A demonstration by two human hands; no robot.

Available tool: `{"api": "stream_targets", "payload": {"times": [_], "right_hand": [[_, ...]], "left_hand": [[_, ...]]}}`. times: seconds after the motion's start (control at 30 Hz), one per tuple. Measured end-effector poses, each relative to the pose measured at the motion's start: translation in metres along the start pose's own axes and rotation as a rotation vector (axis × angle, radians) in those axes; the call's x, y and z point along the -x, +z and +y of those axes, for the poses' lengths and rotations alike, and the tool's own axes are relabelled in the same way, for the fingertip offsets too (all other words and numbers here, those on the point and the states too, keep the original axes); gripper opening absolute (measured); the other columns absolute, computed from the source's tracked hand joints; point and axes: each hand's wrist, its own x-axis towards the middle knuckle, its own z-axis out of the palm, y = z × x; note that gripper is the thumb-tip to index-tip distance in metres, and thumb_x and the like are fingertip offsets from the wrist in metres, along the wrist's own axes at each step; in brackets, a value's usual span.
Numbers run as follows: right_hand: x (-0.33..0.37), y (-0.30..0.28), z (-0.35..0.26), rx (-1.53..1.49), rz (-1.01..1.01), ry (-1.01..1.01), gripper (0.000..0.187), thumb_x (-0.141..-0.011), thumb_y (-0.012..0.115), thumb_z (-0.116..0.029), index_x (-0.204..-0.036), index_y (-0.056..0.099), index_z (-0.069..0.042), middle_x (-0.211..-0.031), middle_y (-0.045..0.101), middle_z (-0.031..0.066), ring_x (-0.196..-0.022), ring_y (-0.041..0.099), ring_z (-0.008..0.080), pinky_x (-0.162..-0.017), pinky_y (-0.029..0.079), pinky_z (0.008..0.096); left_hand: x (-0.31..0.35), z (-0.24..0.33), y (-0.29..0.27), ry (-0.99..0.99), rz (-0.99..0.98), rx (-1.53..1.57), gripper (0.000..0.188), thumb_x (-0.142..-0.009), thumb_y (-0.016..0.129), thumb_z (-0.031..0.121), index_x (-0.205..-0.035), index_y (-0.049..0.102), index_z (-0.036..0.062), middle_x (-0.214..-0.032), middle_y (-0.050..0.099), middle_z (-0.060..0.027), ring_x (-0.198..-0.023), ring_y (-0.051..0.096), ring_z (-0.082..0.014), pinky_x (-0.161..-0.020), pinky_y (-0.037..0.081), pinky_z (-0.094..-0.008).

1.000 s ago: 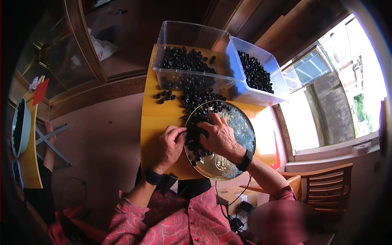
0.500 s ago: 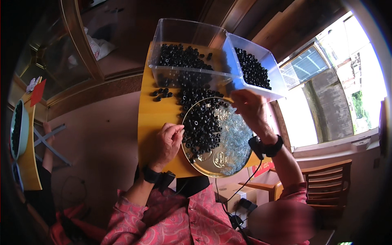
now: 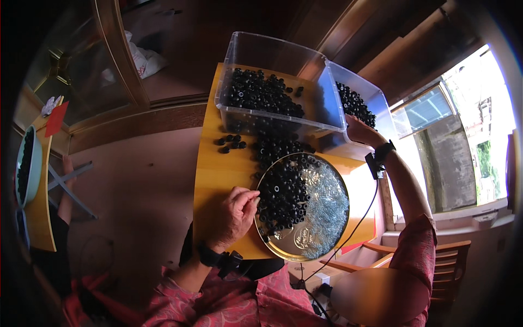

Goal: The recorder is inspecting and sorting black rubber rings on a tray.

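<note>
A round gold-coloured tray sits at the near edge of the table. On its left half is a heap of small black ring-shaped parts; its right half carries many tiny, shiny pale-blue pieces, too small to name. My left hand is by the tray's left rim, thumb and fingertips pinched together; whatever is between them is too small to make out. My right hand reaches into the right clear plastic box, close to the black parts inside. Its fingers are mostly hidden.
A larger clear box with black parts stands left of it on the yellow table. Loose black parts lie between boxes and tray. A cable runs from my right wrist. A wooden chair stands right; another person's arm shows far left.
My right hand has moved from above the tray's upper right, away from me and into the right box. My left hand stays pinched beside the tray. The whole view has shifted slightly.
</note>
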Motion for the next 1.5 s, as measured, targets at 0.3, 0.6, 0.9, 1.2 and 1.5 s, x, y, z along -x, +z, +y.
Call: {"api": "stream_targets", "payload": {"times": [0.3, 0.6, 0.9, 1.2, 1.5], "right_hand": [[-0.023, 0.008, 0.094, 0.639, 0.019, -0.372, 0.044, -0.081, 0.052, -0.001, -0.124, 0.050, 0.007, -0.098, 0.049, 0.0109, -0.084, 0.055, 0.0212, -0.102, 0.041, 0.0387], [-0.012, -0.004, 0.006, 0.197, -0.256, 0.159, 0.058, -0.083, 0.049, 0.005, -0.140, 0.039, 0.002, -0.145, 0.038, 0.0158, -0.135, 0.036, 0.0215, -0.114, 0.028, 0.0285], [-0.015, 0.002, -0.001, -0.005, -0.286, 0.103, 0.049, -0.087, 0.051, 0.001, -0.135, 0.045, -0.002, -0.143, 0.041, 0.0122, -0.133, 0.036, 0.0194, -0.115, 0.027, 0.0279], [-0.037, 0.012, 0.062, 0.088, -0.201, -0.013, 0.033, -0.088, 0.058, -0.015, -0.118, 0.059, -0.003, -0.114, 0.064, 0.0148, -0.104, 0.060, 0.0211, -0.088, 0.048, 0.0353], [-0.035, 0.017, 0.040, 0.168, -0.023, 0.074, 0.027, -0.081, 0.054, -0.004, -0.104, 0.067, -0.001, -0.090, 0.069, 0.0225, -0.082, 0.069, 0.0265, -0.073, 0.053, 0.0399]], "left_hand": [[-0.003, -0.005, 0.007, 0.032, 0.003, 0.053, 0.014, -0.089, 0.063, 0.003, -0.103, 0.065, -0.0006, -0.094, 0.060, -0.0083, -0.072, 0.061, -0.0148, -0.062, 0.050, -0.0262], [-0.003, -0.001, 0.003, -0.001, 0.012, 0.015, 0.014, -0.087, 0.063, 0.001, -0.101, 0.065, -0.0004, -0.093, 0.061, -0.0129, -0.076, 0.065, -0.0262, -0.066, 0.053, -0.0326], [0.000, -0.003, 0.001, 0.047, 0.042, -0.033, 0.014, -0.087, 0.063, 0.000, -0.101, 0.066, 0.0002, -0.093, 0.061, -0.0099, -0.075, 0.062, -0.0187, -0.065, 0.051, -0.0282], [0.001, -0.007, 0.003, 0.043, 0.050, -0.015, 0.015, -0.088, 0.063, 0.000, -0.102, 0.066, 0.0003, -0.093, 0.061, -0.0093, -0.072, 0.061, -0.0156, -0.062, 0.050, -0.0264], [0.001, -0.007, 0.001, 0.024, 0.054, -0.006, 0.014, -0.089, 0.063, 0.002, -0.102, 0.066, 0.0007, -0.093, 0.061, -0.0082, -0.071, 0.060, -0.0146, -0.061, 0.049, -0.0262]]}}
